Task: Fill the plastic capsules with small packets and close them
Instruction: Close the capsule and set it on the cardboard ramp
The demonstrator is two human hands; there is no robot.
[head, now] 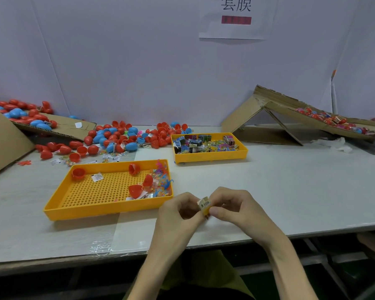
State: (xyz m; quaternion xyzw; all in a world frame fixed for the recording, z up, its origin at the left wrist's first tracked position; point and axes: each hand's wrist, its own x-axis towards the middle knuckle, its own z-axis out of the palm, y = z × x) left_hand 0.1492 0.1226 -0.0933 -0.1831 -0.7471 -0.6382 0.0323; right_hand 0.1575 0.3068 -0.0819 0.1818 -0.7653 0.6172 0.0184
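Right now your left hand [178, 210] and right hand [236, 207] meet over the table [290, 191], near its front edge, which runs under your wrists. Both hands have their fingers curled and pinch one small packet [205, 205] between thumbs and fingertips. The packet sits near the right front corner of the near tray [108, 211], apart from its rim. That tray holds a few red capsule halves [135, 190] and a clump of clear packets against its right wall. The far tray [210, 155], full of printed packets, lies beyond your hands, well apart. Loose red and blue capsules [117, 135] heap along the wall behind both trays. A broad stretch of white tabletop runs from your right hand toward the cardboard ramp [258, 109].
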